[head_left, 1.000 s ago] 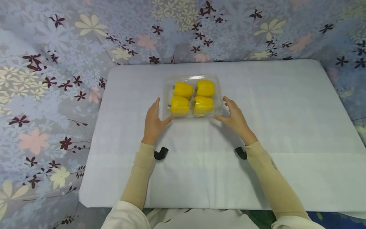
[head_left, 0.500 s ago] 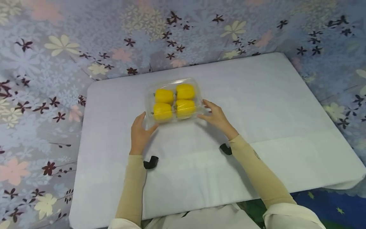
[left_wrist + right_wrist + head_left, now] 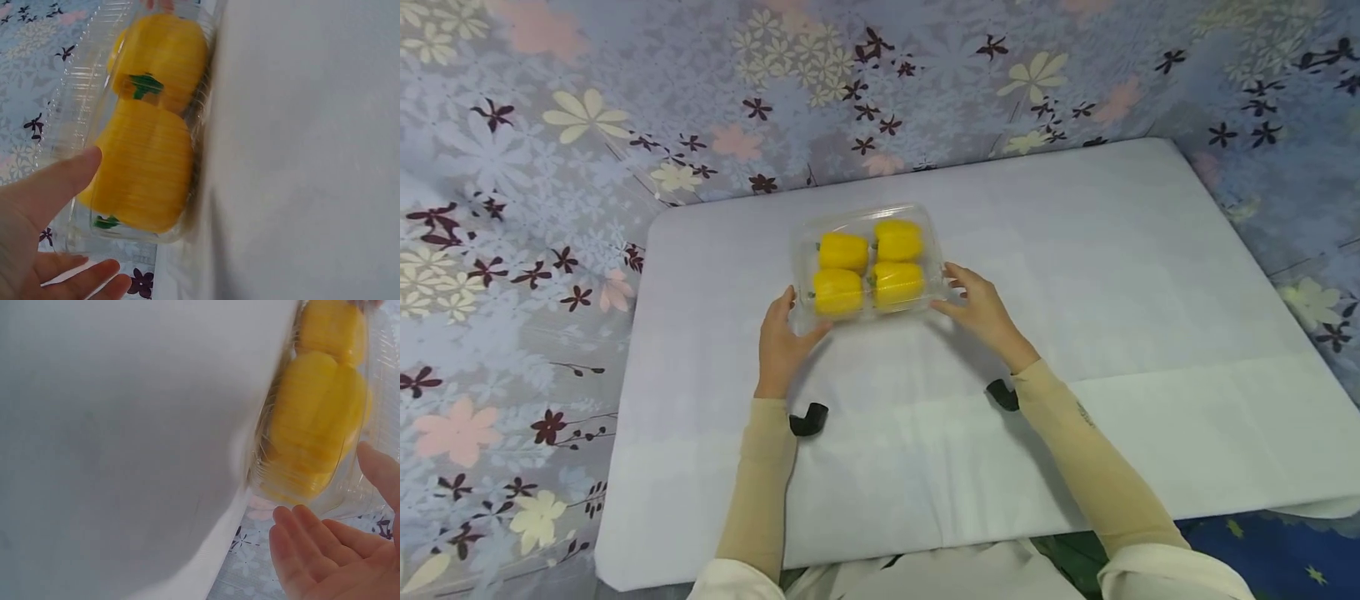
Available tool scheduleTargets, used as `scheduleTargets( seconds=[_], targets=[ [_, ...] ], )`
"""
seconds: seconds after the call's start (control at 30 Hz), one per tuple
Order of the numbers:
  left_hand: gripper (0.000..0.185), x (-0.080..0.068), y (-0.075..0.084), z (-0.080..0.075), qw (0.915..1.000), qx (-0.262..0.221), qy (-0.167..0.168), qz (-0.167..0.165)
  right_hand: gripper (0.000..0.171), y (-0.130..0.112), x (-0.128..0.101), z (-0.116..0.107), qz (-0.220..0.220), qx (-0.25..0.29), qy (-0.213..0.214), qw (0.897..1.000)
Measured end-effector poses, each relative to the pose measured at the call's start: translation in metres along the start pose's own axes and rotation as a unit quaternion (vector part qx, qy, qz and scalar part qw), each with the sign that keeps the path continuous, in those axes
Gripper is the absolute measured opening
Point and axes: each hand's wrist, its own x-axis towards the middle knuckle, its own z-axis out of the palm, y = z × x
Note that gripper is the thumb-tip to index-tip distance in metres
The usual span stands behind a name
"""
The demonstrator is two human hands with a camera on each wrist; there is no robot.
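A clear plastic clamshell box [image 3: 931,237] with several yellow bell peppers [image 3: 898,283] in it sits toward the back of the white-covered table, its ribbed lid closed. My left hand [image 3: 781,346] lies along its left end, fingers loosely straight, thumb [image 3: 84,167] at the near corner by a pepper [image 3: 147,165] with a green stem. At the other end is my right hand [image 3: 983,315], its fingers [image 3: 312,540] extended beside the box and the thumb near its front corner. Both hands are at the plastic; whether they touch it I cannot tell.
White cloth covers the table [image 3: 1075,267]. Behind and to the left hangs floral fabric [image 3: 700,100]. Black wrist-camera parts [image 3: 809,419] jut out inside both wrists. A dark blue cloth with stars [image 3: 1270,554] shows at the lower right.
The head view has turned and shifted, so the table looks tilted. Both hands seem slightly nearer to the box ends. The box and peppers appear in the same place on the table.
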Motion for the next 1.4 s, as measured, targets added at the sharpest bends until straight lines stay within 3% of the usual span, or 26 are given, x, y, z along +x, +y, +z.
scheduleTargets(
  seconds=[0.3, 0.57, 0.67, 0.77, 0.87, 1.03, 1.17, 1.3, 1.4],
  targets=[
    [0.085, 0.008, 0.001, 0.002, 0.9991, -0.011, 0.012, 0.04, 0.071, 0.004, 0.0, -0.002, -0.024, -0.006, 0.029, 0.999],
    [0.081, 0.012, -0.005, 0.007, 0.9966, -0.073, -0.005, 0.038, 0.077, 0.006, 0.001, -0.004, -0.035, -0.011, 0.051, 0.998],
    [0.08, 0.012, -0.006, 0.007, 0.9934, -0.112, -0.014, 0.017, 0.074, 0.005, 0.001, -0.004, -0.031, -0.011, 0.049, 0.998],
    [0.078, 0.011, -0.001, 0.004, 0.9851, -0.169, -0.02, -0.026, 0.071, 0.004, 0.0, -0.002, -0.026, -0.011, 0.05, 0.998],
    [0.074, 0.01, 0.005, 0.003, 0.9759, -0.211, -0.004, -0.055, 0.07, 0.004, 0.001, -0.001, -0.024, -0.012, 0.051, 0.998],
    [0.062, 0.014, -0.001, 0.012, 0.963, -0.252, 0.064, -0.071, 0.069, 0.003, 0.004, 0.003, -0.04, -0.014, 0.058, 0.997],
    [0.053, 0.015, -0.001, 0.016, 0.9467, -0.29, 0.107, -0.091, 0.069, 0.002, 0.006, 0.006, -0.054, -0.009, 0.072, 0.996],
    [0.049, 0.017, 0.0, 0.017, 0.934, -0.314, 0.131, -0.109, 0.068, 0.0, 0.008, 0.008, -0.056, -0.005, 0.079, 0.995],
    [0.048, 0.016, -0.001, 0.016, 0.9307, -0.316, 0.141, -0.118, 0.068, -0.001, 0.009, 0.01, -0.056, -0.001, 0.077, 0.995]
  ],
)
